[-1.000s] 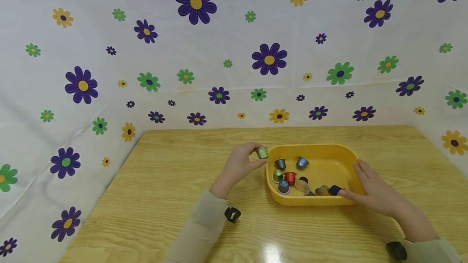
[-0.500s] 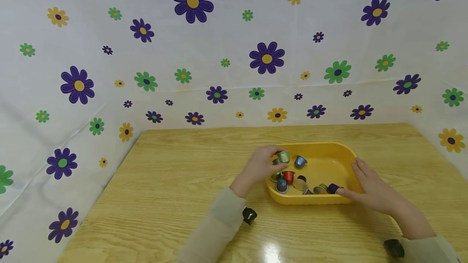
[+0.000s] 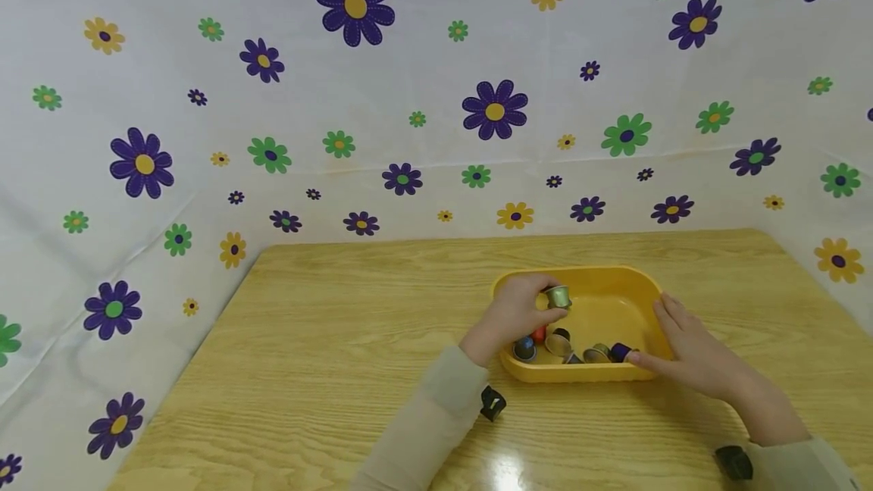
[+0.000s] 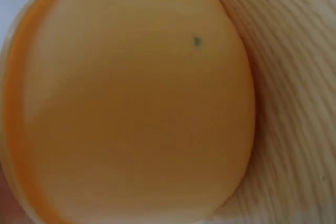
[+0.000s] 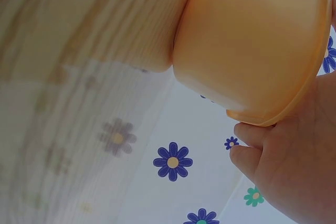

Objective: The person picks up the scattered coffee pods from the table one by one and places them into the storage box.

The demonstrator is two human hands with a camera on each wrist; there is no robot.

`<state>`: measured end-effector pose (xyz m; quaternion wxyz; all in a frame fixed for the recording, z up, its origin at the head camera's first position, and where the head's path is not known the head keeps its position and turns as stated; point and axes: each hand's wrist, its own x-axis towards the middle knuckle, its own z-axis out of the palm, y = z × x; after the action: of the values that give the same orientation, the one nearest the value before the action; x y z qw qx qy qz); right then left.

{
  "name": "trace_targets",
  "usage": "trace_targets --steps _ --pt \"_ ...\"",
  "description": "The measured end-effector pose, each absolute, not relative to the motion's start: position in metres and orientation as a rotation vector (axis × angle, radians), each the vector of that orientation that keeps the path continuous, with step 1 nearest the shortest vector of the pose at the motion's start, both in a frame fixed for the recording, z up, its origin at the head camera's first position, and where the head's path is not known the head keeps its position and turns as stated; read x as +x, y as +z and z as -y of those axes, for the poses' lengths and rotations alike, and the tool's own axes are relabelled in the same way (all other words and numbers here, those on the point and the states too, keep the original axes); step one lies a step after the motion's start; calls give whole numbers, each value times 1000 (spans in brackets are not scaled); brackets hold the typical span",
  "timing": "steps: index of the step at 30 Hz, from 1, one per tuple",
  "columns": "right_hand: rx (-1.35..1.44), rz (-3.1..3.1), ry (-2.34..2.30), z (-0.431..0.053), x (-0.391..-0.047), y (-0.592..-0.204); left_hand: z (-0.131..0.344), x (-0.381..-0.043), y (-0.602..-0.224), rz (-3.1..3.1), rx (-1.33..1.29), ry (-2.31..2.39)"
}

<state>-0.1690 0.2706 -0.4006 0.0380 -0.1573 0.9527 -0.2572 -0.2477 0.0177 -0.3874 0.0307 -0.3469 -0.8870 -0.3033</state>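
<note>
My left hand (image 3: 516, 309) reaches over the left end of a yellow tray (image 3: 580, 374) and pinches a light green coffee capsule (image 3: 558, 296) between thumb and fingers. Below and beside it lie more coffee capsules: a blue one (image 3: 524, 348), a partly hidden red one (image 3: 539, 335) and a dark purple one (image 3: 620, 352). At the tray's right end my right hand (image 3: 705, 362) holds the corner, fingers along the outer side and thumb over the front rim near the purple capsule. The right wrist view shows those fingers (image 5: 249, 136) at the rim. Several capsules are hidden behind my left hand.
The tray stands on a wood-grain table (image 3: 327, 347). A white flower-print cloth (image 3: 423, 59) rises behind the table and along its sides. Dark wrist devices hang under both sleeves. In the left wrist view, the tray's outer wall (image 4: 142, 103) fills most of the picture.
My left hand has carried the green capsule rightward from beyond the tray's left edge to over its inside, now covering some capsules. My right hand stays at the tray's right end.
</note>
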Motion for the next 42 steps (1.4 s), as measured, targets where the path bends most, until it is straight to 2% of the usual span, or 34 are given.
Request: trace_targets --steps 25,32,42 --pt "-477 -2924 -782 -270 -170 -400 -24 -244 -390 2790 -1063 -934" --pt "-483 -2927 -779 -270 -170 -401 -15 -240 -389 2781 -1030 -1056" --pt "-494 -2936 -773 -270 -170 -402 15 -233 -387 2780 -974 -932"
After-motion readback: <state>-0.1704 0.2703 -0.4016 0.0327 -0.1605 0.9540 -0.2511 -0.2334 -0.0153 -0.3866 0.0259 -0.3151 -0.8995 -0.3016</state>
